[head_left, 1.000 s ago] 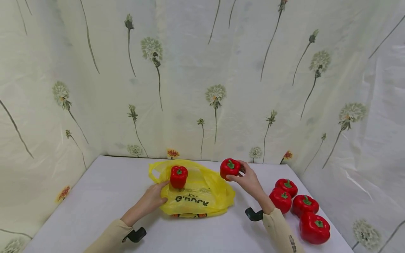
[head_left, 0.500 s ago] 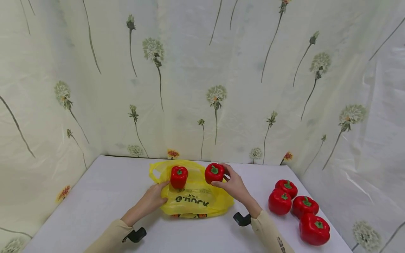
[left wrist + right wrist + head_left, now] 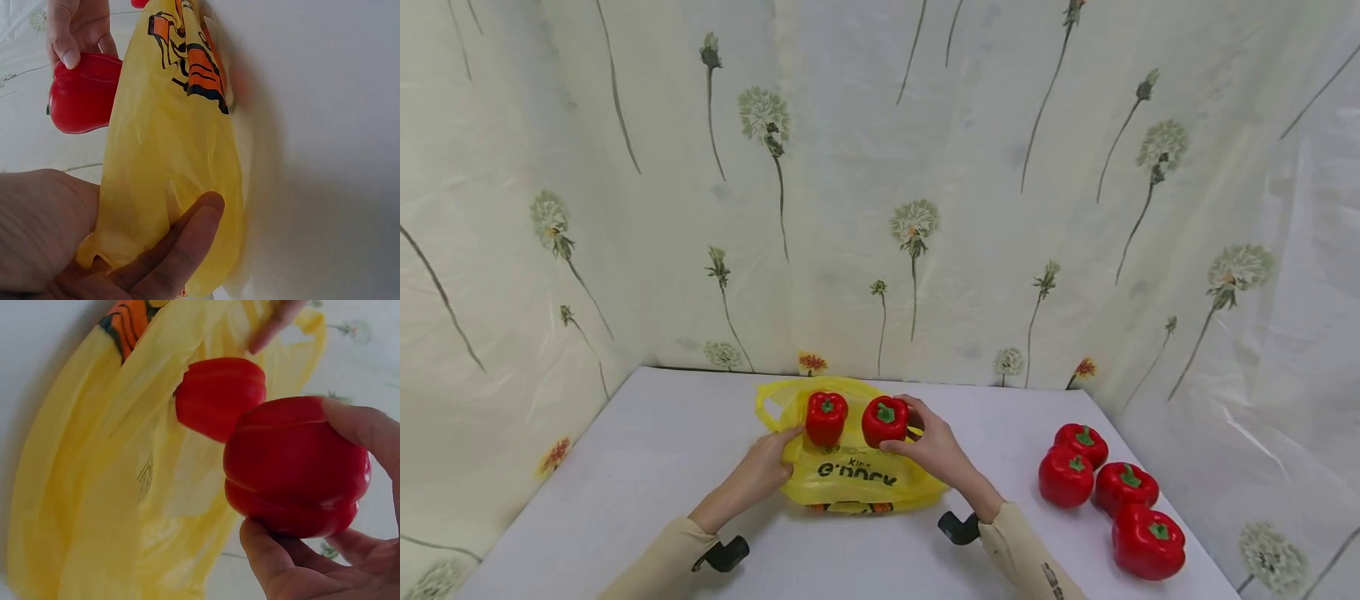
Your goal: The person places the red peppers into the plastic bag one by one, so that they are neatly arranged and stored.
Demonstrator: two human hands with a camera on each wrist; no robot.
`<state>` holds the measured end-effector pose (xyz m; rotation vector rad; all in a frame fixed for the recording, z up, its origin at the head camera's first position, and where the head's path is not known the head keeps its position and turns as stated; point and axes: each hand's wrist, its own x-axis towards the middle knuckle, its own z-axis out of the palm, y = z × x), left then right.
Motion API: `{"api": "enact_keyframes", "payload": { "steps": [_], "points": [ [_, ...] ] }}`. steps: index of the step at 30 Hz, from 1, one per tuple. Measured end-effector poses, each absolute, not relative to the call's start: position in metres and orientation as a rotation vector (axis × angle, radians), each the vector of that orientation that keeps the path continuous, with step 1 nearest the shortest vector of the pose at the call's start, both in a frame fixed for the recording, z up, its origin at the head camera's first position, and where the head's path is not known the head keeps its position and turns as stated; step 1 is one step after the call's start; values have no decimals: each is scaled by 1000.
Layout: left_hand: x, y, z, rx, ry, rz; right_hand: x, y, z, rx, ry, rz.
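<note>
My right hand (image 3: pixel 937 447) grips a red bell pepper (image 3: pixel 883 421) with a green stem, held over the yellow plastic bag (image 3: pixel 917 492). Thumb and fingers clasp that pepper (image 3: pixel 294 469) from opposite sides in the right wrist view. At the bag's left side, my left hand (image 3: pixel 757 469) holds its edge, and in the left wrist view its fingers (image 3: pixel 181 250) lie along the outside of the yellow film. Another red bell pepper (image 3: pixel 826 419) sits in the bag's opening beside my left fingertips. Dark lettering marks the bag's front.
Several red bell peppers (image 3: pixel 1148 542) stand grouped at the right side of the white table (image 3: pixel 595 483). Behind the table hangs a pale curtain (image 3: pixel 835 183) printed with dandelions. Black wrist mounts (image 3: pixel 958 527) stick out from under both forearms.
My right hand has carried its pepper leftward from beyond the bag's right side to over the bag, next to the other pepper. The left hand has stayed in place on the bag.
</note>
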<state>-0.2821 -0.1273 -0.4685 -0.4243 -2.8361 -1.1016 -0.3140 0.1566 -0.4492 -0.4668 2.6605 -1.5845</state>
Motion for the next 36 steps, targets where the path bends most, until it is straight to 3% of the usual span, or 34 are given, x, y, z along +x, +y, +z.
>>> {"api": "enact_keyframes", "payload": {
  "steps": [13,36],
  "points": [
    [-285,-127,-470,-433,-2826,-1086,-311,133,-453,-595,2573,-1447],
    [-285,-129,-474,-441,-2835,-1084,-348,128,-488,-418,2593,-1604]
  ]
}}
